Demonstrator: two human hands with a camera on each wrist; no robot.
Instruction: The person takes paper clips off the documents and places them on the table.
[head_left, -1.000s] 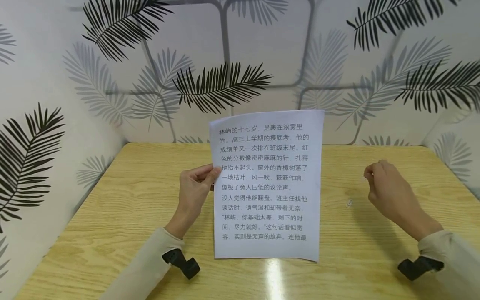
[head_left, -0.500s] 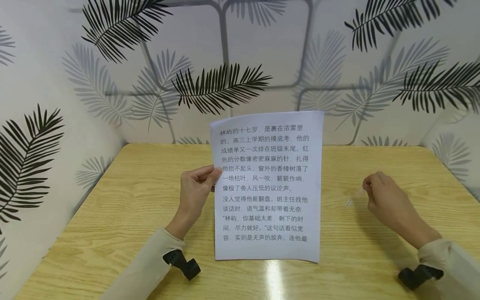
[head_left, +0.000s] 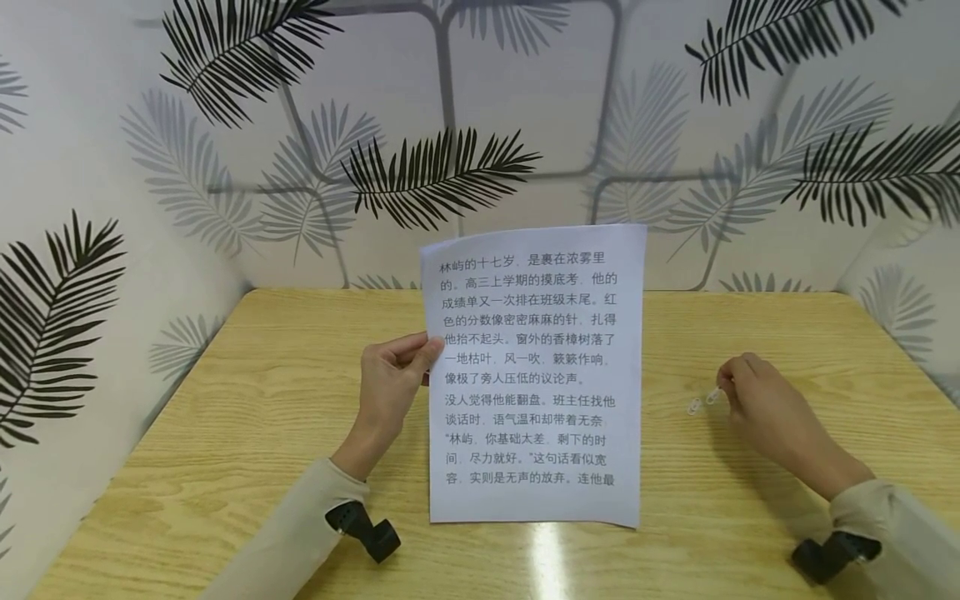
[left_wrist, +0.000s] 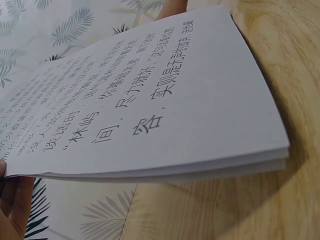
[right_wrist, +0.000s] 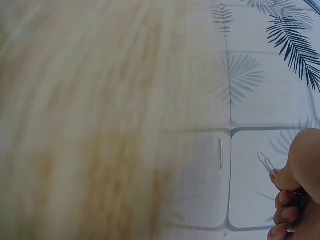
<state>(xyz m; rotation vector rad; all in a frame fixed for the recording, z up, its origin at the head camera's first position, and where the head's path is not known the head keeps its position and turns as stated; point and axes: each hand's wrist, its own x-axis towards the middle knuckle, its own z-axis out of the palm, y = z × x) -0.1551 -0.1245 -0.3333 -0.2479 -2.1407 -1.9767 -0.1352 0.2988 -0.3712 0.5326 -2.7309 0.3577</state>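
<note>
My left hand (head_left: 390, 387) pinches a thin stack of printed paper (head_left: 534, 500) at its left edge, thumb in front and fingers behind. Held upright, the stack faces me; its loose sheet edges show in the left wrist view. Between the thumb and fingertips of my right hand (head_left: 772, 408) is a small white paper clip (right_wrist: 266, 161), pointing away from the hand, low over the table. Close beside its tip, a second paper clip (head_left: 694, 406) lies on the wood, right of the stack.
The light wooden table (head_left: 262, 417) runs back to a leaf-patterned wall (head_left: 525, 92). Another patterned wall (head_left: 60, 167) stands along the left side. Black wrist cameras (head_left: 367, 529) sit on both sleeves.
My right hand has come down and a little left, bringing its paper clip close to the one on the table. The left hand and the stack stay almost still.
</note>
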